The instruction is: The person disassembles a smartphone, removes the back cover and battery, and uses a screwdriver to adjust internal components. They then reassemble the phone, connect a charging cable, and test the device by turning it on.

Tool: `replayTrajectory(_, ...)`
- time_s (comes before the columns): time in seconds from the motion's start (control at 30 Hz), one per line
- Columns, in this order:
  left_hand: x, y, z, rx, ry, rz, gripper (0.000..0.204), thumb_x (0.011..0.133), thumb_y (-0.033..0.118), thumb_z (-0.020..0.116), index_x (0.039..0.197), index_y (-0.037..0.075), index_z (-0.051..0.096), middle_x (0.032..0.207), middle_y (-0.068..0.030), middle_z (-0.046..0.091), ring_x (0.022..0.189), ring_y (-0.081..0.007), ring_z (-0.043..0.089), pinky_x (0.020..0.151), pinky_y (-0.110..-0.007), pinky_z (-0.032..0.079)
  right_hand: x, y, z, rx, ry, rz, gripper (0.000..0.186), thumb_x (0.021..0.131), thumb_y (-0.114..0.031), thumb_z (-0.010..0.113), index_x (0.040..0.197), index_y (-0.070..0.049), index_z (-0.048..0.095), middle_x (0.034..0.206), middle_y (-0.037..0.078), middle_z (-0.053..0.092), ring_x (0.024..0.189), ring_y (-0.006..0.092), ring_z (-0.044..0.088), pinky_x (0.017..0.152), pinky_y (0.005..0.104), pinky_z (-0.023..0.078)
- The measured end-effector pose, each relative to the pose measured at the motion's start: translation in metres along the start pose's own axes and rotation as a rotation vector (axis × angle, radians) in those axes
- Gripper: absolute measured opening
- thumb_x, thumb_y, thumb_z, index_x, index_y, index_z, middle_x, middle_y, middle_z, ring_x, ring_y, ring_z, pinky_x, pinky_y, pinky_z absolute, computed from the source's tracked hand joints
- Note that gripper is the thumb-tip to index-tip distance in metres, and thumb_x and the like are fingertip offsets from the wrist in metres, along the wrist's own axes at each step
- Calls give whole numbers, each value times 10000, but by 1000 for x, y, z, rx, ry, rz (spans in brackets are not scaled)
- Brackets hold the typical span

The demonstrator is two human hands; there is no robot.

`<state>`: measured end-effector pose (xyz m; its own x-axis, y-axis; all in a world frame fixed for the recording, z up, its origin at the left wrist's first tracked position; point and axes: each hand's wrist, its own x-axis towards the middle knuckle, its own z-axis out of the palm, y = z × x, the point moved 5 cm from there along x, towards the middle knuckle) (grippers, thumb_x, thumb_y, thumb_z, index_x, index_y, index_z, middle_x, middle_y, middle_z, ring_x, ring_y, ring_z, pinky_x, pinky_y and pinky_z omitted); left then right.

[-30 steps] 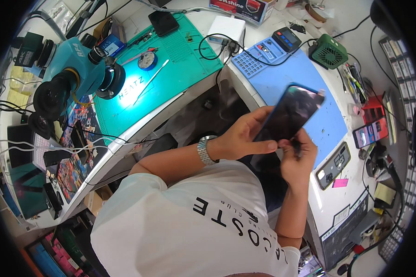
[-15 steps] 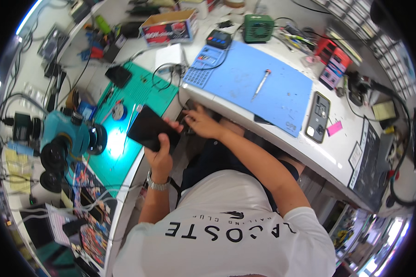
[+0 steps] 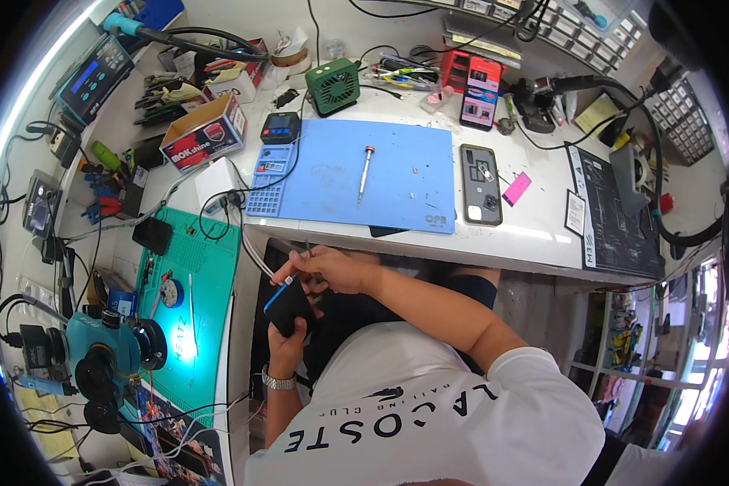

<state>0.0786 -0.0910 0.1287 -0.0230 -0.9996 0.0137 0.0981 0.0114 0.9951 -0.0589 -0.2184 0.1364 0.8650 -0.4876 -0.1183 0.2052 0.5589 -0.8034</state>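
Observation:
My left hand (image 3: 285, 347) grips a dark smartphone (image 3: 285, 311) in front of my lap, tilted, with a bluish edge facing up. My right hand (image 3: 332, 269) has its fingers pinched around the plug of a white charging cable (image 3: 257, 257) at the top edge of the phone. Whether the plug sits in the phone's port cannot be made out. The cable runs up toward the desk edge. On the blue work mat (image 3: 316, 174) beyond my hands lies a slim screwdriver (image 3: 366, 174).
Left of me, a lit green mat (image 3: 206, 300) lies beside a teal microscope (image 3: 105, 344). Behind the blue mat stand a green fan (image 3: 333, 87) and an open carton (image 3: 205, 134). A phone with its back up (image 3: 482, 185) and a pink card (image 3: 517, 189) lie at right.
The phone has tipped up and come nearer my lap. My right hand has moved to its edge with the cable plug. The view has swung so the blue mat sits further left.

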Motion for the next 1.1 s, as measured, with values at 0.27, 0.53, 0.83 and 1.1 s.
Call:
replayTrajectory(0.27,22,67,33,-591,-28,168,601,1074,485,629,1413,-6,565,1364,-179,545,1051,-252,656,981,-432,543,-22,56,-18,-619,-1,546,641,1096,-637,452,1091,-95,794,847,84,692,538,123,448,462,311,331)
replayTrajectory(0.53,19,90,-1,-707,156,172,587,1103,454,587,1456,-10,522,1327,-166,510,1105,-246,577,1013,-421,509,-103,-3,-44,-861,393,484,640,1091,-493,506,754,-3,744,787,125,759,688,238,777,747,404,597)
replayTrajectory(0.83,13,65,24,-667,100,-32,578,1115,411,581,1472,-35,488,1319,-179,525,1110,-252,587,1018,-423,515,-258,-34,-21,-1125,913,624,486,953,-465,641,954,-17,827,932,294,751,961,480,731,935,510,586)
replayTrajectory(1.1,11,47,0,-452,161,-168,592,1111,389,599,1471,-65,473,1331,-190,584,1144,-279,621,1047,-435,523,-374,69,-73,-1080,1179,1005,389,889,-351,727,1036,2,801,1029,305,757,1013,461,743,937,497,602)
